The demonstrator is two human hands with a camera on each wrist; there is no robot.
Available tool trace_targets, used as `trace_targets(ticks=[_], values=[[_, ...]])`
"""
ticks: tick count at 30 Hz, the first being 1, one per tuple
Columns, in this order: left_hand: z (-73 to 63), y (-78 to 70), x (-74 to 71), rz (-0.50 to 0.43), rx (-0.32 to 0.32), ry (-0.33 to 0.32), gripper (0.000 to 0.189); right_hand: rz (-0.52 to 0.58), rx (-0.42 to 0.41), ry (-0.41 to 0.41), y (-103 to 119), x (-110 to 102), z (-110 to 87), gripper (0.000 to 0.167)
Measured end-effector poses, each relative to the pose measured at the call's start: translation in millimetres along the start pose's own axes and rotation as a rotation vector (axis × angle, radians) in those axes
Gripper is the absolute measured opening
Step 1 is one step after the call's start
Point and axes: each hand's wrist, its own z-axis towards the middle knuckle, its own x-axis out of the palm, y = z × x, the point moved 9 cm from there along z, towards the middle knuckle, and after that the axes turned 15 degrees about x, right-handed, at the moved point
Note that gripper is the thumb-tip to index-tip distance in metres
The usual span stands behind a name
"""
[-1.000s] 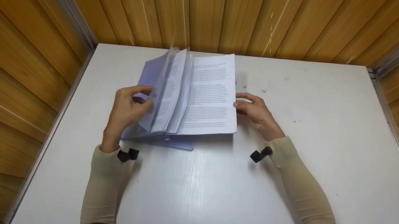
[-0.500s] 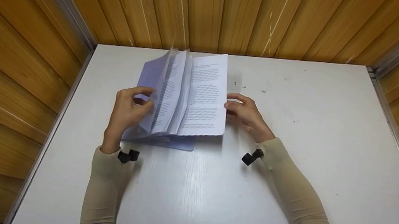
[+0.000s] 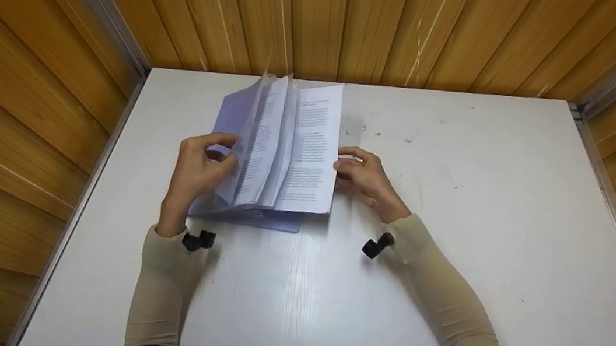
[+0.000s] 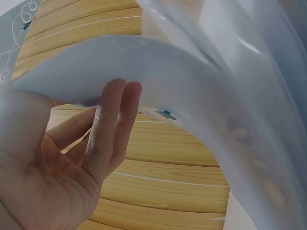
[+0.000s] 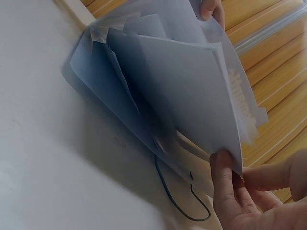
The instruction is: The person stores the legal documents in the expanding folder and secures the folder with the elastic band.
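A bluish-purple plastic document folder (image 3: 236, 108) lies spread apart on the white table, with clear plastic leaves and printed paper sheets (image 3: 311, 150) fanned upward. My left hand (image 3: 199, 171) pinches a translucent leaf on the left between thumb and fingers; in the left wrist view this leaf (image 4: 148, 72) bows over the fingers. On the other side, my right hand (image 3: 368, 183) pinches the right edge of the printed sheets. Seen from the right wrist, the sheets (image 5: 187, 91) are raised off the folder's blue cover (image 5: 105, 86), their ends between thumb and fingers.
A dark cord loop (image 5: 180, 206) hangs from the folder's edge in the right wrist view. Wood-patterned panels (image 3: 373, 22) rise behind and beside the white table (image 3: 281, 299). A pale cable (image 4: 26, 17) shows at the left wrist view's upper corner.
My right hand has moved left, bringing the right edge of the printed sheets closer to the other pages. The left hand holds its leaf in nearly the same place.
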Motion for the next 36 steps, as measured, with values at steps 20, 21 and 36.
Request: trace_targets(ticks=[20,21,36], values=[[0.6,-1.3,2.5,0.024,0.002,0.006,0.033,-0.145,-0.057,-0.054,0,29,6.8,0.03],[0.5,-1.5,2.6,0.022,0.003,0.007,0.033,-0.143,-0.058,-0.052,1,30,7.1,0.03],[0.4,-3.9,3.8,0.033,0.013,0.014,0.033,-0.111,-0.048,-0.024,0,48,13.3,0.032]])
